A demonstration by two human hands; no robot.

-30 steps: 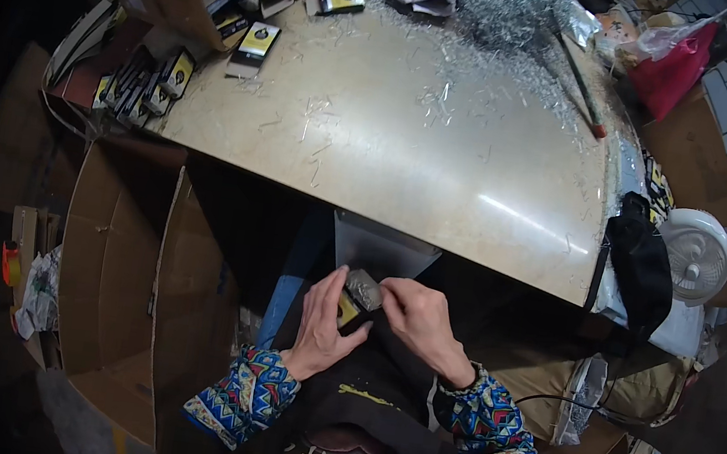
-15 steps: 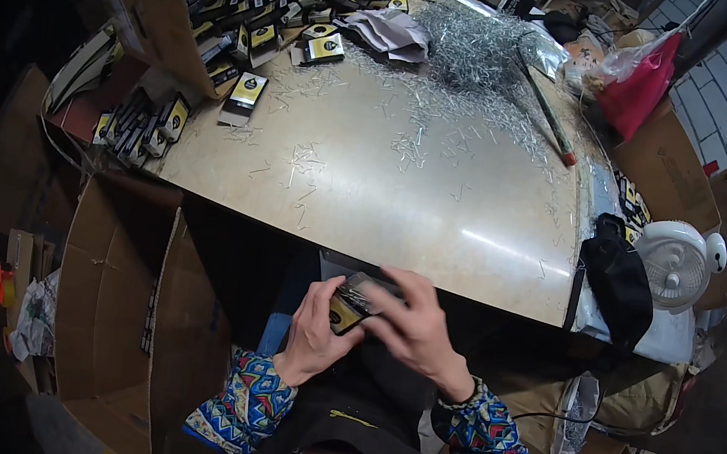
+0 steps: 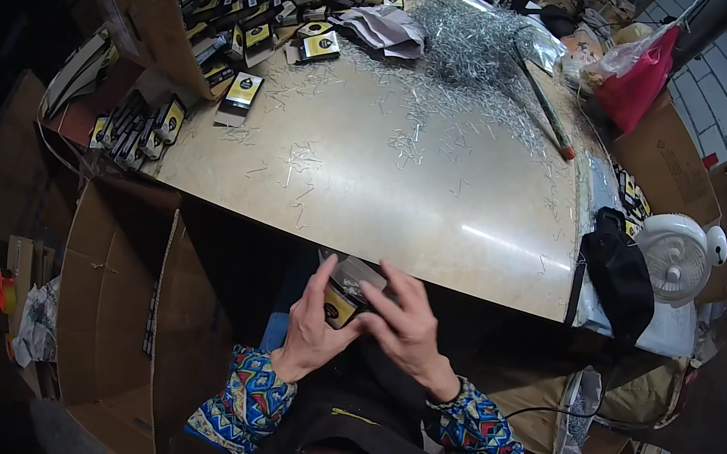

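Observation:
A small black-and-yellow carton [image 3: 340, 307] sits upright in my left hand [image 3: 310, 335], just off the table's near edge. Its top flap stands up, and bits of shiny metal wire show in the opening. The left fingers and thumb are closed round its left side and lower part. My right hand [image 3: 410, 330] is at the carton's right side, with fingertips by the opening and the thumb lower down against the edge. Those right fingers are bent and slightly blurred.
Loose bent wire pins lie across the metal-topped table [image 3: 366, 204], with a large heap of pins [image 3: 470, 48] at the back. Many similar cartons spill from a cardboard box [image 3: 134, 13] at left. A stick [image 3: 545, 104], black pouch [image 3: 616, 274] and white fan [image 3: 676, 259] lie right.
The right hand has come lower and closer in against the carton, less blurred than before. The carton now stands more upright, with its raised flap and opening showing more plainly.

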